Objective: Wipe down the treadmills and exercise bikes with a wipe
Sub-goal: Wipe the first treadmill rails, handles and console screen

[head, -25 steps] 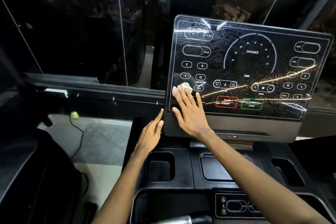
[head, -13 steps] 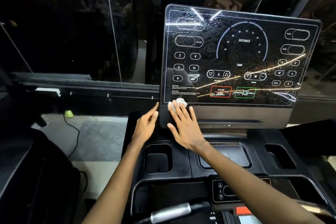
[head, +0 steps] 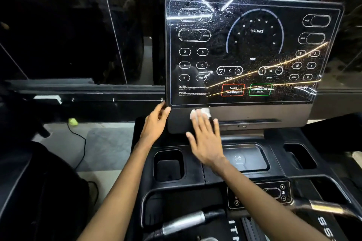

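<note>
The treadmill's black glossy console screen fills the upper right, streaked with wet droplets and light reflections. My right hand lies flat with straight fingers on the dark bezel just below the screen, pressing a small white wipe under its fingertips. My left hand rests with fingers extended against the console's lower left corner, touching its edge.
Below the console are a left cup holder, a centre tray with a wireless symbol, a right pocket and a small control panel. Silver-and-black handlebars lie at the bottom. A cable crosses the floor at left.
My right hand slid the wipe down from the screen's lower left buttons onto the bezel beneath, then slightly right. My left hand stayed at the console's left corner.
</note>
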Demonstrator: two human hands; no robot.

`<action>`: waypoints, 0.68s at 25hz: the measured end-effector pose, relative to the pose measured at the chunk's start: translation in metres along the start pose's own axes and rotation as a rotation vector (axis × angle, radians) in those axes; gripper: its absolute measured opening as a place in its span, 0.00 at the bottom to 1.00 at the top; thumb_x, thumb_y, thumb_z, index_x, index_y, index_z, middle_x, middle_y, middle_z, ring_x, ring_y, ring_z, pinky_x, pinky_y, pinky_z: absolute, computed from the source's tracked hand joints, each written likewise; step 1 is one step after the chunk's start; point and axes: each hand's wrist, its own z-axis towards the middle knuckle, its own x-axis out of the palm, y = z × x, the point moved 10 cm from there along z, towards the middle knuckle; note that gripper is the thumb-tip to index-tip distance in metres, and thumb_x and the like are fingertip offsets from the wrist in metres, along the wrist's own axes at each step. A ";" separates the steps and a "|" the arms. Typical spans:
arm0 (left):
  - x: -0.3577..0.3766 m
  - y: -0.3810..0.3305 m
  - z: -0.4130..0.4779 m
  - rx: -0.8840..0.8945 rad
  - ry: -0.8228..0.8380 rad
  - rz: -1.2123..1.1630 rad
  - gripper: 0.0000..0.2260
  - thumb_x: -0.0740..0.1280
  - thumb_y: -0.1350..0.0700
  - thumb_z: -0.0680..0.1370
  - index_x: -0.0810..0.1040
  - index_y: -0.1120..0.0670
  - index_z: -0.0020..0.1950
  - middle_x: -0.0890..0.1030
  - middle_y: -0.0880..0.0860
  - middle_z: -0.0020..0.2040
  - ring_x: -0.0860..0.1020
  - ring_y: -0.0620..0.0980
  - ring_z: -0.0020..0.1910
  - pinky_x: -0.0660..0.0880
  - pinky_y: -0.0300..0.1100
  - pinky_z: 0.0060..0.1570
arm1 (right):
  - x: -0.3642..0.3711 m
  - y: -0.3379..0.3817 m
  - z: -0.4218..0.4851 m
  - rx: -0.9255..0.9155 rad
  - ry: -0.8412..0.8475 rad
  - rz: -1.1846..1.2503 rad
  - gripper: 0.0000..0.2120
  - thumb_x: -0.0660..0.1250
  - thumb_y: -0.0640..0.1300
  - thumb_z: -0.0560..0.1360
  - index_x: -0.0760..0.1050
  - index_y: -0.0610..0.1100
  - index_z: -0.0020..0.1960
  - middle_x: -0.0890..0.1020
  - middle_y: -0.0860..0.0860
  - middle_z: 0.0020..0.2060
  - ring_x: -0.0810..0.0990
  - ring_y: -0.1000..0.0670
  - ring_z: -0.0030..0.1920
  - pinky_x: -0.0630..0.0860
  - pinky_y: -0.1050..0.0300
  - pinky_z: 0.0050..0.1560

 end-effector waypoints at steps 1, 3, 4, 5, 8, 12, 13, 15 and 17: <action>0.003 -0.001 -0.001 0.012 0.006 0.004 0.21 0.60 0.42 0.83 0.69 0.45 0.76 0.82 0.46 0.59 0.78 0.38 0.51 0.71 0.36 0.54 | -0.006 -0.016 0.001 0.072 -0.017 0.013 0.33 0.47 0.59 0.83 0.38 0.49 0.81 0.45 0.52 0.81 0.44 0.50 0.81 0.40 0.41 0.78; 0.009 -0.001 -0.004 0.019 -0.001 0.002 0.21 0.60 0.43 0.83 0.67 0.45 0.76 0.80 0.47 0.56 0.78 0.39 0.49 0.73 0.36 0.52 | -0.014 -0.041 0.004 0.171 -0.039 0.059 0.33 0.45 0.60 0.83 0.38 0.48 0.81 0.44 0.50 0.81 0.43 0.50 0.81 0.40 0.42 0.78; 0.012 0.000 -0.004 0.019 -0.006 0.002 0.22 0.60 0.43 0.83 0.66 0.45 0.77 0.80 0.48 0.56 0.78 0.41 0.50 0.73 0.37 0.53 | -0.018 -0.053 0.006 0.226 -0.055 0.097 0.33 0.45 0.60 0.83 0.38 0.48 0.81 0.45 0.50 0.81 0.43 0.50 0.80 0.41 0.42 0.78; 0.014 0.001 -0.004 0.016 -0.009 0.000 0.22 0.60 0.43 0.83 0.65 0.46 0.77 0.79 0.49 0.58 0.78 0.44 0.53 0.72 0.39 0.55 | -0.021 -0.063 0.007 0.291 -0.073 0.141 0.33 0.45 0.61 0.83 0.38 0.48 0.81 0.45 0.50 0.81 0.43 0.50 0.80 0.43 0.41 0.78; 0.017 -0.004 -0.002 0.072 -0.051 0.000 0.25 0.59 0.42 0.83 0.61 0.47 0.79 0.75 0.51 0.70 0.74 0.48 0.68 0.70 0.43 0.65 | -0.020 -0.064 -0.003 0.303 -0.067 0.159 0.35 0.46 0.61 0.83 0.39 0.45 0.81 0.45 0.47 0.81 0.44 0.47 0.81 0.47 0.41 0.79; 0.016 -0.033 0.007 0.132 -0.159 -0.010 0.29 0.58 0.42 0.84 0.54 0.49 0.82 0.63 0.50 0.79 0.62 0.47 0.77 0.60 0.44 0.74 | -0.013 -0.059 -0.004 0.124 -0.022 0.088 0.33 0.46 0.60 0.83 0.36 0.49 0.81 0.41 0.51 0.81 0.41 0.50 0.80 0.43 0.41 0.79; 0.017 -0.037 0.009 0.138 -0.171 -0.008 0.29 0.58 0.43 0.84 0.53 0.49 0.82 0.62 0.50 0.80 0.61 0.47 0.78 0.59 0.43 0.75 | -0.022 -0.072 0.005 0.173 -0.063 0.104 0.33 0.46 0.60 0.83 0.36 0.49 0.81 0.42 0.51 0.81 0.41 0.50 0.80 0.43 0.40 0.79; 0.017 -0.038 0.009 0.146 -0.183 -0.002 0.29 0.58 0.43 0.84 0.52 0.49 0.82 0.61 0.49 0.80 0.60 0.46 0.78 0.59 0.44 0.76 | -0.041 -0.097 0.025 0.309 -0.145 0.178 0.33 0.47 0.59 0.84 0.37 0.48 0.81 0.43 0.49 0.81 0.41 0.49 0.80 0.45 0.39 0.78; 0.015 -0.038 0.008 0.152 -0.180 0.009 0.29 0.58 0.43 0.84 0.51 0.48 0.82 0.60 0.49 0.80 0.59 0.46 0.78 0.59 0.47 0.77 | -0.058 -0.097 0.045 0.362 -0.221 0.219 0.34 0.48 0.59 0.84 0.39 0.45 0.81 0.44 0.47 0.81 0.43 0.46 0.80 0.47 0.37 0.78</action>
